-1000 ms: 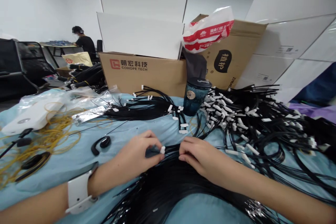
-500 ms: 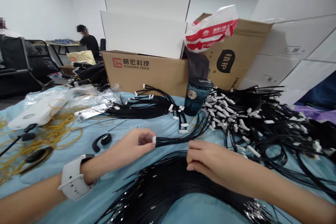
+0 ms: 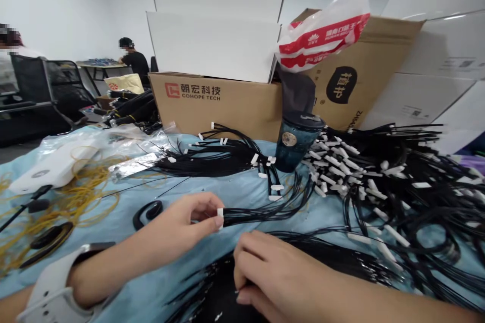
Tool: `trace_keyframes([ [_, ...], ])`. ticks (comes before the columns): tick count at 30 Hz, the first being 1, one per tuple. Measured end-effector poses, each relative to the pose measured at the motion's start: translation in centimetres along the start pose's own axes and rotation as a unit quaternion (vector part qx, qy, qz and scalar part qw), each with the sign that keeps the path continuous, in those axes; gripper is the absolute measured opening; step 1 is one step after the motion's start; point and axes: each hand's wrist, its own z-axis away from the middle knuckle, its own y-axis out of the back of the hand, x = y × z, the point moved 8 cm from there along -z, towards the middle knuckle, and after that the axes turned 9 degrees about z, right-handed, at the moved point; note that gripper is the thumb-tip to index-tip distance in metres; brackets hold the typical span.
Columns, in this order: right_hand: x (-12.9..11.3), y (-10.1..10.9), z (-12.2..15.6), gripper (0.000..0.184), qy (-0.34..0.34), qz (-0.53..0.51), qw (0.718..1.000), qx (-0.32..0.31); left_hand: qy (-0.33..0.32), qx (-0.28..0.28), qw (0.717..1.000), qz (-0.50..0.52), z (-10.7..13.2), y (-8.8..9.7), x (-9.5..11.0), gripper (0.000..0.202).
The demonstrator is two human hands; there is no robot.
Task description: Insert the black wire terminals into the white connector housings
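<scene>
Between thumb and fingers, my left hand (image 3: 195, 219) pinches a white plastic connector (image 3: 220, 217). Thin black wires (image 3: 257, 214) run from that connector to the right, toward the cup. My right hand (image 3: 265, 267) is lower and nearer, over a thick bundle of loose black wires (image 3: 223, 292) with small shiny metal ends. Its fingers are curled together; a tiny pale tip shows by the thumb, but I cannot make out what they hold. The bundle is partly hidden behind that hand and forearm.
A large heap of wires with white connectors (image 3: 341, 161) lies at right, beside a dark blue lidded cup (image 3: 297, 144). Another wire bundle (image 3: 212, 159) lies behind. Yellow rubber bands (image 3: 85, 186), a white device (image 3: 53, 166) and an earphone (image 3: 148, 212) are at left. Cardboard boxes (image 3: 227, 111) stand behind.
My right hand has moved left and toward me, down over the loose wire bundle. My left hand still pinches the connector in nearly the same spot. The view has shifted slightly.
</scene>
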Motion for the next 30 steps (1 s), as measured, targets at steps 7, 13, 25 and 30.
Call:
trace_keyframes([
  [7, 3.2, 3.0, -0.1, 0.016, -0.157, -0.165, 0.974, 0.012, 0.034, -0.003, 0.994, 0.104, -0.2, -1.0, -3.2, 0.024],
  [13, 4.1, 2.1, 0.5, 0.015, -0.189, -0.204, 0.960, -0.026, 0.047, 0.023, 0.984, 0.170, 0.2, -0.8, -3.1, 0.021],
  [25, 7.0, 4.1, 0.7, 0.015, -0.234, -0.151, 0.959, 0.045, 0.050, 0.086, 0.984, 0.151, 0.5, 0.0, -4.5, 0.026],
  [30, 5.8, 2.4, 0.6, 0.014, -0.164, -0.142, 0.975, -0.042, 0.058, 0.072, 0.983, 0.159, 0.1, -0.2, -3.6, 0.019],
])
